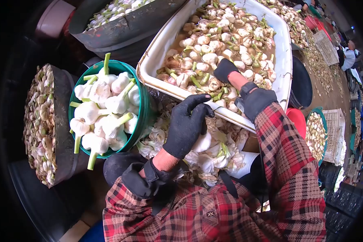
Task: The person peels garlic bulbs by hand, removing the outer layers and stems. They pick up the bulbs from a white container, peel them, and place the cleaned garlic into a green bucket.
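My left hand (185, 126), in a black glove with one bare fingertip, hovers beside the near edge of a white tub (169, 89). Its fingers are loosely curled and apart, with nothing visible between them. A white, peeled garlic bulb (202, 142) shows just below it, over a heap of garlic skins (215, 158). My right hand (226, 71), also black-gloved, reaches over the rim and touches the unpeeled garlic bulbs (209, 58) in brownish water. Its fingertips are hidden. To the left, a green bucket (140, 125) holds clean white garlic with trimmed green stems (102, 92).
Dark containers of garlic stand at the far left (62, 125) and upper left (109, 36). On the right are a red basin (297, 121), a green-rimmed tub of garlic (315, 135) and pale crates (334, 135). A person (348, 55) is farther back.
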### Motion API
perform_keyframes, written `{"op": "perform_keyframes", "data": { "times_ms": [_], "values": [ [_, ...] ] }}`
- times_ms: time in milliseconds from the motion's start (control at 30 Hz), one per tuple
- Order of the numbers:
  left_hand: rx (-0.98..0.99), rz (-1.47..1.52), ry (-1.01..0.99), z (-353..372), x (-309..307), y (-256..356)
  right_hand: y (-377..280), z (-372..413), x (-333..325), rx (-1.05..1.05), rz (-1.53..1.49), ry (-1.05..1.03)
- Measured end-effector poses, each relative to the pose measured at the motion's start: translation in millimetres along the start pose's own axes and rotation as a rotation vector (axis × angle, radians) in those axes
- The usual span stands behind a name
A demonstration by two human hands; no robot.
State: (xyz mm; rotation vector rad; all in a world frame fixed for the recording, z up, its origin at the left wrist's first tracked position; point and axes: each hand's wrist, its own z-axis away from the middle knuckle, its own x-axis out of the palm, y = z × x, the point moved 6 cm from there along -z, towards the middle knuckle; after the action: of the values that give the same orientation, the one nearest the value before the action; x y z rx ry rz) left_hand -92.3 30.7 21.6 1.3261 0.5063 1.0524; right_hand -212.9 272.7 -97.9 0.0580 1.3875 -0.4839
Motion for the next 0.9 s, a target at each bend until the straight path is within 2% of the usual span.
{"op": "perform_keyframes", "data": {
  "times_ms": [33, 100, 133, 167, 233, 300, 367, 433, 500, 533, 567, 600, 633, 700, 767, 900],
  "values": [
    [0.002, 0.001, 0.004, 0, 0, 2, 6, 0, -4, -0.004, 0.001, 0.000],
    [-0.165, 0.286, 0.083, 0, -1, -4, -9, 24, -31, -0.316, 0.189, -0.080],
    [-0.151, 0.300, 0.046, -2, -1, -5, 2, 37, -46, -0.205, -0.162, 0.005],
    [-0.148, 0.301, 0.043, -3, 0, -3, -7, 63, -69, -0.240, -0.219, -0.022],
    [-0.400, 0.602, 0.061, -1, 5, -11, -21, 110, -96, -0.263, -0.363, -0.035],
    [-0.400, 0.650, 0.014, 0, 8, -14, -36, 156, -113, -0.429, -0.522, 0.148],
    [-0.298, 0.676, -0.225, 2, 15, -10, -48, 190, -118, -0.584, -0.500, 0.200],
    [-0.232, 0.634, -0.302, 9, 18, -3, -49, 208, -114, -0.626, -0.422, 0.330],
    [-0.138, 0.466, -0.174, 10, 14, 5, -47, 216, -116, -0.528, -0.497, 0.393],
    [-0.048, 0.228, -0.133, 9, 9, 10, -50, 221, -118, -0.520, -0.499, 0.399],
    [-0.050, 0.225, -0.139, 9, 11, 9, -47, 225, -123, -0.434, -0.642, 0.433],
    [0.008, 0.121, -0.036, 8, 8, 9, -44, 229, -127, -0.346, -0.784, 0.465],
    [0.066, 0.017, 0.067, 8, 4, 11, -51, 235, -130, -0.342, -0.784, 0.468],
    [0.103, -0.033, 0.078, 5, 3, 8, -60, 246, -135, -0.335, -0.832, 0.544],
    [0.550, -0.308, 0.158, 9, 6, 22, -67, 251, -136, -0.379, -0.756, 0.604],
    [0.543, -0.403, 0.195, 17, 9, 25, -72, 258, -135, -0.337, -0.638, 0.675]
  ]
}}
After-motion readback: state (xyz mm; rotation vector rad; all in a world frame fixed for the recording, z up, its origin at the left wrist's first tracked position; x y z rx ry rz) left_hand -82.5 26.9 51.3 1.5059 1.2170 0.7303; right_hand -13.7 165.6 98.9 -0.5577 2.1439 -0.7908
